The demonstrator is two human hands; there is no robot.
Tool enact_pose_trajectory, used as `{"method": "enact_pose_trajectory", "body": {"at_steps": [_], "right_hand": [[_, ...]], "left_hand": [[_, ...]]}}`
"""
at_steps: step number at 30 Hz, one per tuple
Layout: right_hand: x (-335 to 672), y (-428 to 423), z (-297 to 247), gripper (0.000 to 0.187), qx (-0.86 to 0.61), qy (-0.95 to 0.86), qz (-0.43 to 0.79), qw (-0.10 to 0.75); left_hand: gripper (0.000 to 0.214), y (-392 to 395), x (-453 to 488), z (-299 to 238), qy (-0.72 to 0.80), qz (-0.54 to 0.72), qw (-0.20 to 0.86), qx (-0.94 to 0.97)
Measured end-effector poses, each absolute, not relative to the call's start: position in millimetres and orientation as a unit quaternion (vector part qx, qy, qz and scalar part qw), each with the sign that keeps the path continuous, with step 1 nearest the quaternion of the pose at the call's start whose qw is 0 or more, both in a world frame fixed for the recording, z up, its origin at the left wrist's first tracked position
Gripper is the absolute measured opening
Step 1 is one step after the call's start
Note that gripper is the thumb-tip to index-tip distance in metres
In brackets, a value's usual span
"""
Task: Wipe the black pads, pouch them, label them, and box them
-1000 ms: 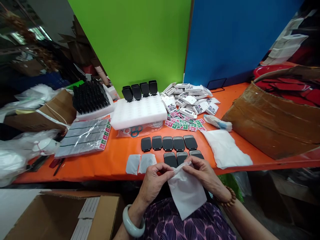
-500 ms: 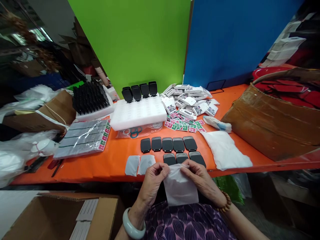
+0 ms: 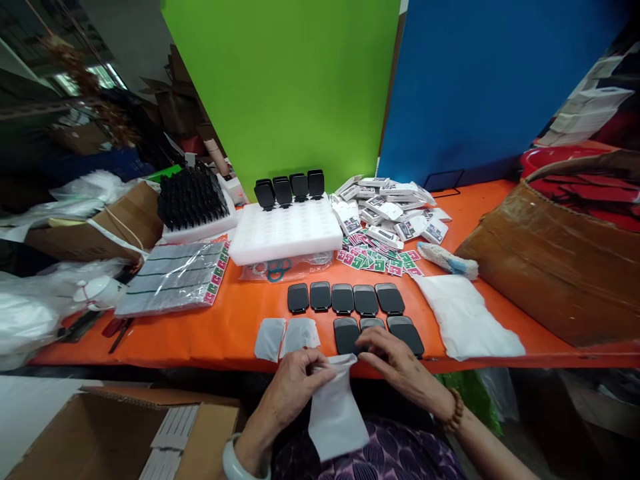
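My left hand [image 3: 295, 390] pinches the top edge of a small white pouch [image 3: 336, 417] that hangs down over my lap. Over the near row of flat black rounded pads [image 3: 345, 333] reaches my right hand [image 3: 393, 360], fingers stretched and touching the middle pad [image 3: 371, 325]. A second row of several black pads [image 3: 343, 297] lies just behind. Two filled white pouches [image 3: 286, 335] rest on the orange table [image 3: 225, 320] left of the pads.
A stack of white pouches [image 3: 463, 320] lies to the right. Behind are a white foam tray [image 3: 285, 230] with upright black pads, small white boxes [image 3: 387, 207], coloured cards [image 3: 377, 257], a brown carton [image 3: 555, 267] at right and an open carton [image 3: 115, 433] at lower left.
My right hand let go of the pouch and moved forward onto the near row of black pads. My left hand keeps the pouch, now lower and to the left. The view shifted slightly.
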State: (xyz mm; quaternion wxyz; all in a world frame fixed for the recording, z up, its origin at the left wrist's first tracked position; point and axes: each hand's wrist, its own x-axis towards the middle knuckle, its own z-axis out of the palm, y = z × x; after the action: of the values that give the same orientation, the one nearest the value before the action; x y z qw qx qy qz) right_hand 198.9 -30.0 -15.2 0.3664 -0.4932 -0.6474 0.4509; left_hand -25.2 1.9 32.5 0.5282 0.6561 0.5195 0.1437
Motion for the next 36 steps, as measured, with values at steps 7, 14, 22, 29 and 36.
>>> {"method": "enact_pose_trajectory", "body": {"at_steps": [7,14,22,29,36], "right_hand": [[187,17,-20,0.034,-0.533,-0.815,0.192,0.125],[174,40,-13,0.051,-0.534,-0.829,0.165,0.0],[176,57,-16,0.06,-0.516,-0.821,0.242,0.013],[199,52,-6,0.024,-0.484,-0.722,0.431,0.243],[190,5,41,0.02,-0.425,-0.616,0.485,0.453]], "left_hand": [[0.017,1,-36,35,0.507,0.082,0.413,0.752],[0.018,1,-33,35,0.508,0.05,0.4,0.761],[0.014,0,-29,26,0.494,0.052,0.404,0.768],[0.014,-4,-33,29,0.491,0.085,0.42,0.758],[0.017,-7,-20,46,0.478,0.118,0.435,0.753]]}}
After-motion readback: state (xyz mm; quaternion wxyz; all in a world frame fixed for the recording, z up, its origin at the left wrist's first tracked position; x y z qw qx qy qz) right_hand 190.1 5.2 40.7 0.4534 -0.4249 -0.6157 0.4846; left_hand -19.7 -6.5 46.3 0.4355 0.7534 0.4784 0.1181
